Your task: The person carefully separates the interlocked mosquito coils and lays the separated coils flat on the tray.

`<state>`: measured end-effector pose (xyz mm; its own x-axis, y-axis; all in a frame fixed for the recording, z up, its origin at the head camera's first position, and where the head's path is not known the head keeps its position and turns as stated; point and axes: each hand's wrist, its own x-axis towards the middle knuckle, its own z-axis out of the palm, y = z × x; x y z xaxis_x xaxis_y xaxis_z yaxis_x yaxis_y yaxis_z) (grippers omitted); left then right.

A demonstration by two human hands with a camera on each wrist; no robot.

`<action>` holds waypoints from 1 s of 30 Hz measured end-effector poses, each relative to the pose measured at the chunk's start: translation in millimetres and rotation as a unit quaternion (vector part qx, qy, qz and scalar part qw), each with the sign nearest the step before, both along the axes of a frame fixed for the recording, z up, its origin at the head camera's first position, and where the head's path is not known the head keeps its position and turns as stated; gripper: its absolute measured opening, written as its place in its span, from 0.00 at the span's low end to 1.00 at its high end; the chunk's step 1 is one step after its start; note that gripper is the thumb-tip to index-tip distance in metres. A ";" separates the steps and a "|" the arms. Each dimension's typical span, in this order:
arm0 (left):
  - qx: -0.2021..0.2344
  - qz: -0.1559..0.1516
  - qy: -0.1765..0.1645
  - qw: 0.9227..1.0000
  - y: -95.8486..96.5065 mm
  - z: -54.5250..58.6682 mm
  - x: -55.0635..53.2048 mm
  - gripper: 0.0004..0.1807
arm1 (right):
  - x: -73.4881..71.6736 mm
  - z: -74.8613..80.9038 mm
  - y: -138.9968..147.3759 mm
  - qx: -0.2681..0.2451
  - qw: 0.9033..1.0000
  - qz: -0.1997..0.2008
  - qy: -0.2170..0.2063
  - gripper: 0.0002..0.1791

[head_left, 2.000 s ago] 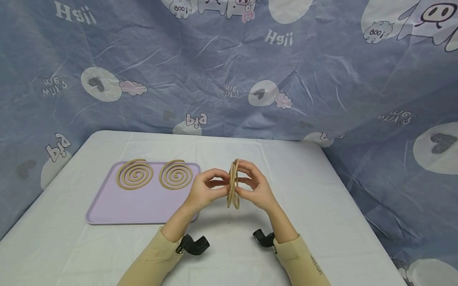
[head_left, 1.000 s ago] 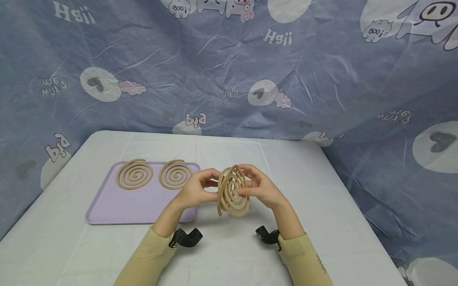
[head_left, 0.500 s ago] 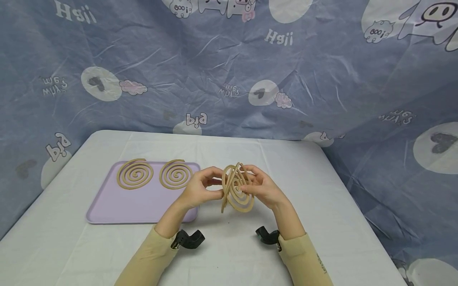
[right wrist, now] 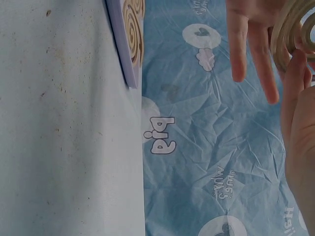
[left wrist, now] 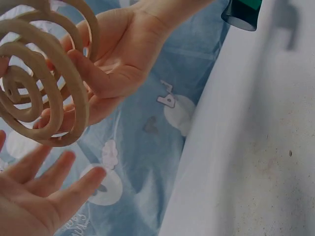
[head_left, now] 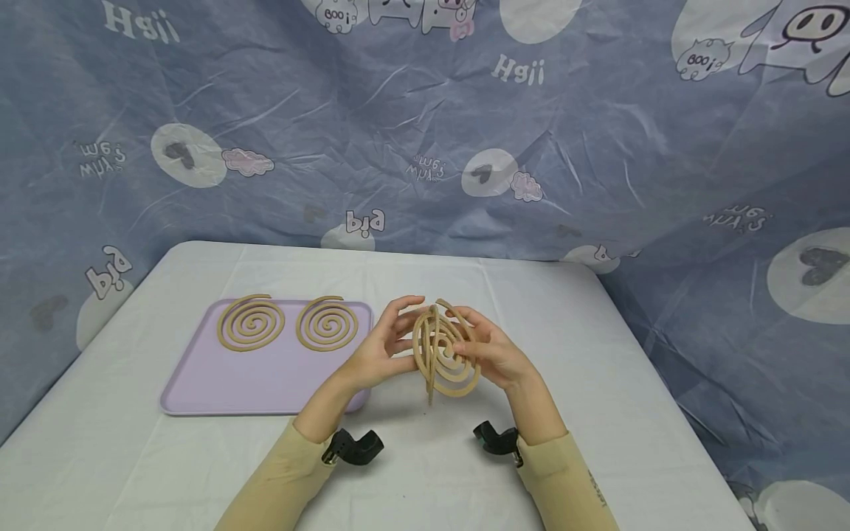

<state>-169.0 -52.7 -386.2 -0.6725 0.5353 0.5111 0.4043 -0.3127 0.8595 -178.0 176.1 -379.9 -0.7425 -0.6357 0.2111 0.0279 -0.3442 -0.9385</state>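
Observation:
Tan mosquito coils [left wrist: 78,93], at least two overlapping at an angle, are held up above the table between the hands. My right hand [head_left: 508,361] grips them from the right, thumb on the spiral's face and fingers behind. On the other side, my left hand [head_left: 372,361] has its fingers spread and lifted, with the thumb at the coils' left edge. In the left wrist view, the left fingers [left wrist: 81,187] stand apart below the coils. Two more mosquito coils, a left one [head_left: 234,341] and a right one [head_left: 312,341], lie flat on the lilac tray [head_left: 265,387].
The tray sits on the left of a table covered in white cloth [head_left: 425,479]. Both tray coils reach over its far rim. A blue printed curtain [head_left: 398,192] hangs behind the table and along the right side. Black wrist cameras [head_left: 355,447] stick out from the sleeves.
The held coils have turned from edge-on to show their spiral faces and have fanned apart. The left fingers have just spread and risen off them; the right hand keeps its grip.

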 end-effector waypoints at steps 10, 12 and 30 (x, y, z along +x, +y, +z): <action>0.010 -0.088 -0.080 0.993 -12.0 1.7 -3.5 0.19 | -2.0 -2.3 3.7 -0.034 0.995 0.089 0.018 0.24; 0.021 -0.106 -0.093 0.990 -13.3 1.3 -4.7 0.17 | -1.7 -1.5 4.7 -0.033 0.995 0.091 0.020 0.24; 0.063 -0.146 -0.049 0.986 -20.9 -5.5 -11.0 0.09 | 0.6 5.1 4.4 -0.011 0.996 0.081 0.043 0.19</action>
<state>-180.0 -73.6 -391.7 -0.5488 0.6505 0.5251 0.1973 -0.5096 0.8375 -177.4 180.5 -374.8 -0.6088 -0.7404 0.2849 0.0042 -0.3621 -0.9321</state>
